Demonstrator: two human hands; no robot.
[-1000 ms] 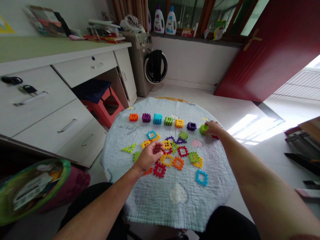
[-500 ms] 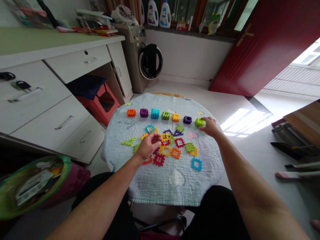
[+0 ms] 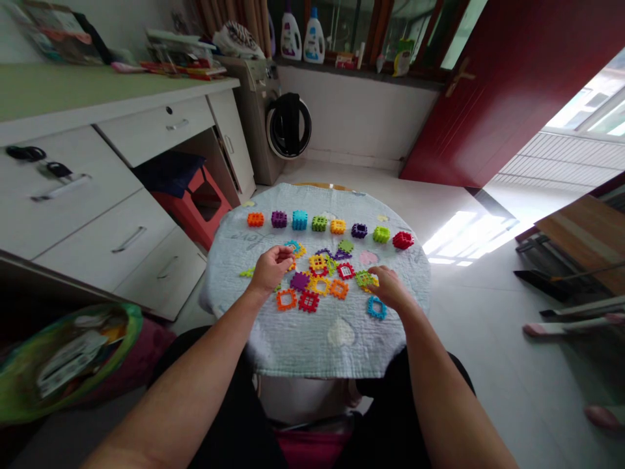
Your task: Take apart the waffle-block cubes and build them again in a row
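Note:
My left hand (image 3: 271, 268) hovers over the left part of the loose pieces, its fingers loosely bent and thumb apart, with nothing visible in it. Close to its fingertips lies a blue window piece (image 3: 293, 247). My right hand (image 3: 389, 288) reaches down at the right, fingers parted, by a green lattice piece (image 3: 363, 279) that overlaps a yellow one; whether it touches them I cannot tell. Between the hands lie a purple panel (image 3: 299, 281), a red window piece (image 3: 308, 301) and an orange frame (image 3: 338, 288). A blue frame (image 3: 376, 307) is below my right hand.
A row of stacked toothed blocks crosses the far side of the cloth-covered round table (image 3: 336, 355), from an orange block (image 3: 255, 219) to a red block (image 3: 403, 240). A waste bin (image 3: 131, 326), a red stool (image 3: 208, 212) and a washing machine (image 3: 258, 124) stand around.
My right hand has left the right end of the row and come down toward the loose pieces, uncovering the red block. My left hand has shifted left, and the view has tilted slightly.

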